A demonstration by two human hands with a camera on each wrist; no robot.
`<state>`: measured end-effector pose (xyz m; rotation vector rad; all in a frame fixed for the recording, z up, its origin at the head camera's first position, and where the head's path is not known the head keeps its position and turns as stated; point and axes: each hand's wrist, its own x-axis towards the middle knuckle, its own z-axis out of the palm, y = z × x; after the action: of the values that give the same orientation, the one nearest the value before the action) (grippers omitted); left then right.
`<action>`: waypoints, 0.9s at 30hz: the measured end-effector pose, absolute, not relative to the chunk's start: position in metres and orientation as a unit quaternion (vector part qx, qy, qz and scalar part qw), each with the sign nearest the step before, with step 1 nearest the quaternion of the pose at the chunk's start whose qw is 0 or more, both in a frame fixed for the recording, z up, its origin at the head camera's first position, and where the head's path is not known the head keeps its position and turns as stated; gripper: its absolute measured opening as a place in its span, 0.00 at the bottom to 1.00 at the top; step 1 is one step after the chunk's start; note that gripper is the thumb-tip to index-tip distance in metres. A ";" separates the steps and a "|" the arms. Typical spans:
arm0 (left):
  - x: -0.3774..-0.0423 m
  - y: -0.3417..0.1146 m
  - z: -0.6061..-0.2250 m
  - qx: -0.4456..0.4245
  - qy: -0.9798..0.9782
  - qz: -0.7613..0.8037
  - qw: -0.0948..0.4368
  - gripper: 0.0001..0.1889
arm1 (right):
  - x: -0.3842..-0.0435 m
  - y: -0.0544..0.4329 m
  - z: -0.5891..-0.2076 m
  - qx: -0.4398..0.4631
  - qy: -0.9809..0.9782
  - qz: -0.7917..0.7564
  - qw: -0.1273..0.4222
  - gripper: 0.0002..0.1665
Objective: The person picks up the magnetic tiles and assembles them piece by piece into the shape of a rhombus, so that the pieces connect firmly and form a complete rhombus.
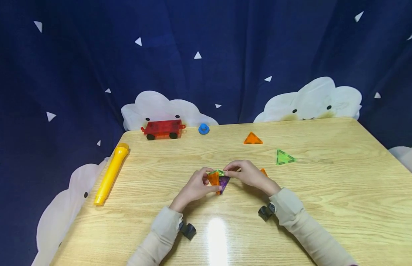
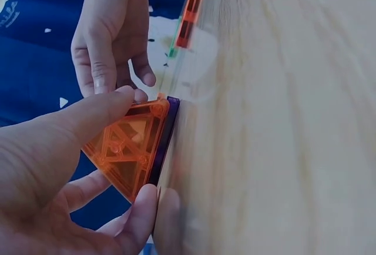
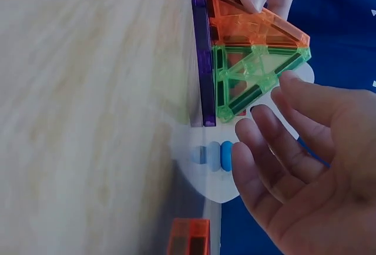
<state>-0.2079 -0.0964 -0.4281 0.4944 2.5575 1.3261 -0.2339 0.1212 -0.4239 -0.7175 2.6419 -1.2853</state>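
Observation:
Near the table's middle, my left hand (image 1: 196, 187) pinches an orange triangular tile (image 1: 213, 178) between thumb and fingers. That tile stands tilted along an edge of a purple tile (image 3: 202, 61), which lies flat on the tabletop. Beside the orange one, a green triangular tile (image 3: 247, 76) also leans up from the purple base, and their edges touch. My right hand (image 1: 247, 173) is at the green tile's slanted edge. In the right wrist view a fingertip appears to touch that edge, with the other fingers loosely bent and apart from it.
Behind my right wrist, another orange tile (image 1: 264, 172) is partly hidden. Farther back lie a green triangle (image 1: 284, 157) and an orange triangle (image 1: 253, 139). A red wheeled wagon (image 1: 162, 128) and a blue toy (image 1: 203, 129) stand along the rear edge; a yellow toy microphone (image 1: 112, 173) lies left.

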 end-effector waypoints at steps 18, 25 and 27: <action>-0.230 -0.094 -0.427 0.097 0.890 0.439 0.081 0.34 | -0.235 0.125 -0.421 -0.214 0.878 -0.422 0.068 0.11; -0.236 -0.092 -0.427 0.065 0.880 0.461 0.092 0.37 | -0.234 0.129 -0.419 -0.211 0.879 -0.422 0.068 0.12; -0.237 -0.092 -0.428 0.056 0.875 0.472 0.094 0.37 | -0.234 0.130 -0.417 -0.210 0.879 -0.422 0.068 0.13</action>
<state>-0.2368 -0.0918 -0.4284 0.1654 2.5942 1.4007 -0.2344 0.1301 -0.4173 -0.6340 2.6486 -1.2711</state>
